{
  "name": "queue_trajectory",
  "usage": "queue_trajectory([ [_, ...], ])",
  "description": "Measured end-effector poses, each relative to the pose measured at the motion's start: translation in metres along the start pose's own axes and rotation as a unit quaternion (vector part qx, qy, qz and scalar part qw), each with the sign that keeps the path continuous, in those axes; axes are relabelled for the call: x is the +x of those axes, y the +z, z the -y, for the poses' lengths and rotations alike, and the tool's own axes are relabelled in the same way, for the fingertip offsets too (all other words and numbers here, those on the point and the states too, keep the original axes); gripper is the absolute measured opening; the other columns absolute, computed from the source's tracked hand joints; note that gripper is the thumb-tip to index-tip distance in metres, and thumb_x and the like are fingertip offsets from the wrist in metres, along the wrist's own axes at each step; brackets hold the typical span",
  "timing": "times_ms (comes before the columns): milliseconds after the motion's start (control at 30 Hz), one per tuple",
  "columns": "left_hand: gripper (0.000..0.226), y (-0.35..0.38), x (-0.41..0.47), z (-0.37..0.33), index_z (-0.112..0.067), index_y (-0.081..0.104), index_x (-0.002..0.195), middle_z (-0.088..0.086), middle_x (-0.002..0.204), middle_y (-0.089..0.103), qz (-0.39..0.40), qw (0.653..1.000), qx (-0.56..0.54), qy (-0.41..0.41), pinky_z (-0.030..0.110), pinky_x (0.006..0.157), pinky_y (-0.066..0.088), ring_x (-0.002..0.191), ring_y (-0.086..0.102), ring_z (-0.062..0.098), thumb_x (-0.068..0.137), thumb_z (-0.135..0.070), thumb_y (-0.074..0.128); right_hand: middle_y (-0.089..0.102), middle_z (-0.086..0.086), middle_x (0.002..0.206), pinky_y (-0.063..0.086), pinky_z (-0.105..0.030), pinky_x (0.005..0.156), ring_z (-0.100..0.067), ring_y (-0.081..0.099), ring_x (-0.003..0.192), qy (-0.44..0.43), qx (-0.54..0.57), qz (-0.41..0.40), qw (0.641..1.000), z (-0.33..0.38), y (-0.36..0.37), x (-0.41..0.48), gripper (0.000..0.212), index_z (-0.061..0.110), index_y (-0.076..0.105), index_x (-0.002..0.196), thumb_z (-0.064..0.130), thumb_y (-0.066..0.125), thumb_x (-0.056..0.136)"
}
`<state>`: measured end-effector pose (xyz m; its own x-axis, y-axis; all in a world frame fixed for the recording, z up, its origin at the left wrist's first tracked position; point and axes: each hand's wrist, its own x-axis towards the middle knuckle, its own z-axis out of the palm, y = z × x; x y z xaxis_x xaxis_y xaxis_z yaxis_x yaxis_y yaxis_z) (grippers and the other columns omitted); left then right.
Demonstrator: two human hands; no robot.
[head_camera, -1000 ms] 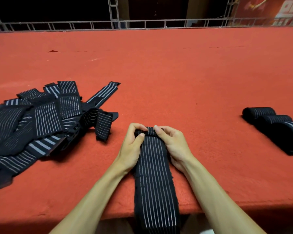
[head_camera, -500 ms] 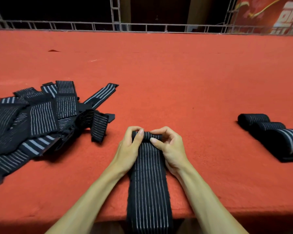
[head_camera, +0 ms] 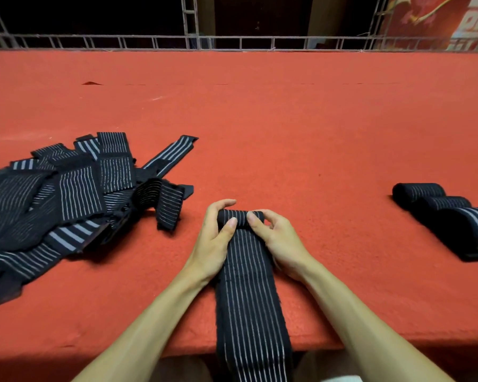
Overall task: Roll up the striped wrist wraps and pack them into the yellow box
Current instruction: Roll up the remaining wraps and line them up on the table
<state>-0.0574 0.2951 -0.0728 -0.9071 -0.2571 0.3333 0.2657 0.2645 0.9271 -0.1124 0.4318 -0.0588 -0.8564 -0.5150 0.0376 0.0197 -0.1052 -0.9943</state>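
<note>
Together, left hand (head_camera: 213,245), right hand (head_camera: 280,241) pinch wrap (head_camera: 249,299)

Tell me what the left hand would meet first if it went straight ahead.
The left hand grips the rolled end of the striped wrist wrap, so that comes first. Past it, only red table cover shows up to the far metal railing, though depth is hard to judge.
</note>
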Motion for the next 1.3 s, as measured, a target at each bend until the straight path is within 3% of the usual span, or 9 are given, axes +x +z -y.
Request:
queue_trajectory([
  [167, 0.034, 0.002, 0.0, -0.002, -0.035, 0.049, 0.121, -0.001, 0.122, 0.051, 0.025, 0.998, 0.044, 0.034, 0.028, 0.106, 0.036, 0.118, 0.049, 0.011, 0.089, -0.022, 0.049, 0.065, 0.004, 0.079, 0.049, -0.023, 0.067, -0.006, 0.061, 0.073, -0.037, -0.035, -0.054, 0.997, 0.0, -0.001, -0.002, 0.022, 0.011, 0.064, 0.091, 0.031, 0.056, 0.097],
  [300, 0.036, 0.003, 0.0, -0.007, -0.036, 0.049, 0.118, -0.005, 0.114, 0.047, 0.033, 0.998, 0.053, 0.031, 0.005, 0.088, 0.035, 0.102, 0.047, -0.008, 0.085, -0.021, 0.05, 0.064, 0.001, 0.088, 0.051, -0.024, 0.072, -0.007, 0.06, 0.079, -0.041, -0.007, -0.026, 0.999, 0.0, -0.004, -0.004, 0.013, 0.008, 0.059, 0.103, 0.018, 0.056, 0.097],
  [467, 0.054, 0.007, -0.003, -0.01, -0.035, 0.037, 0.125, -0.011, 0.12, 0.041, 0.041, 0.996, 0.074, 0.001, -0.003, 0.081, 0.032, 0.101, 0.043, -0.018, 0.078, -0.061, 0.047, 0.065, -0.004, 0.088, 0.055, -0.027, 0.07, -0.013, 0.065, 0.078, -0.034, 0.078, -0.003, 0.996, 0.002, -0.006, -0.007, 0.013, 0.009, 0.057, 0.104, 0.001, 0.053, 0.095],
  [567, 0.054, 0.009, -0.001, -0.01, -0.036, 0.032, 0.125, -0.011, 0.121, 0.046, 0.044, 0.996, 0.066, -0.042, 0.001, 0.083, 0.034, 0.108, 0.048, -0.01, 0.082, -0.069, 0.039, 0.064, -0.007, 0.091, 0.053, -0.026, 0.07, -0.012, 0.063, 0.078, -0.041, 0.088, 0.006, 0.995, 0.002, -0.007, -0.007, 0.017, 0.012, 0.056, 0.102, -0.002, 0.053, 0.093],
  [733, 0.04, 0.007, 0.003, -0.01, -0.032, 0.043, 0.109, -0.011, 0.104, 0.058, 0.029, 0.997, 0.0, -0.075, 0.016, 0.082, 0.045, 0.086, 0.057, -0.011, 0.089, -0.066, 0.04, 0.063, -0.004, 0.091, 0.051, -0.028, 0.071, -0.013, 0.06, 0.08, -0.058, 0.075, 0.02, 0.995, -0.002, -0.007, -0.007, 0.018, 0.017, 0.057, 0.099, 0.012, 0.062, 0.082],
  [867, 0.024, 0.005, 0.0, -0.008, -0.026, 0.047, 0.106, -0.007, 0.1, 0.06, 0.025, 0.998, -0.031, -0.043, 0.019, 0.079, 0.047, 0.086, 0.059, -0.006, 0.093, -0.045, 0.052, 0.063, -0.004, 0.094, 0.05, -0.033, 0.076, -0.018, 0.058, 0.086, -0.078, 0.04, 0.003, 0.996, -0.004, -0.006, -0.004, 0.019, 0.023, 0.061, 0.099, 0.02, 0.067, 0.082],
  [1067, 0.022, 0.002, -0.002, -0.003, -0.03, 0.049, 0.111, -0.015, 0.1, 0.06, 0.034, 0.998, -0.051, 0.009, 0.023, 0.083, 0.047, 0.094, 0.058, 0.005, 0.089, -0.03, 0.055, 0.065, -0.006, 0.094, 0.053, -0.032, 0.077, -0.016, 0.064, 0.084, -0.027, 0.069, -0.037, 0.997, 0.001, -0.003, -0.003, 0.04, 0.009, 0.059, 0.11, 0.035, 0.066, 0.081],
  [1200, 0.031, 0.002, -0.003, -0.003, -0.044, 0.05, 0.103, -0.005, 0.103, 0.058, 0.023, 0.998, -0.05, 0.013, 0.035, 0.087, 0.047, 0.096, 0.056, 0.014, 0.088, -0.018, 0.053, 0.068, -0.008, 0.093, 0.052, -0.036, 0.08, -0.02, 0.064, 0.087, -0.03, 0.047, -0.022, 0.998, 0.002, -0.002, -0.006, 0.044, 0.005, 0.064, 0.104, 0.043, 0.067, 0.084],
  [1300, 0.031, 0.001, -0.004, -0.003, -0.045, 0.049, 0.104, 0.007, 0.11, 0.057, 0.035, 0.999, -0.039, 0.005, 0.047, 0.09, 0.048, 0.102, 0.056, 0.029, 0.087, -0.019, 0.052, 0.068, -0.004, 0.09, 0.052, -0.032, 0.077, -0.016, 0.063, 0.083, -0.038, 0.04, -0.028, 0.998, 0.003, -0.003, -0.007, 0.033, 0.003, 0.064, 0.102, 0.031, 0.066, 0.085],
])
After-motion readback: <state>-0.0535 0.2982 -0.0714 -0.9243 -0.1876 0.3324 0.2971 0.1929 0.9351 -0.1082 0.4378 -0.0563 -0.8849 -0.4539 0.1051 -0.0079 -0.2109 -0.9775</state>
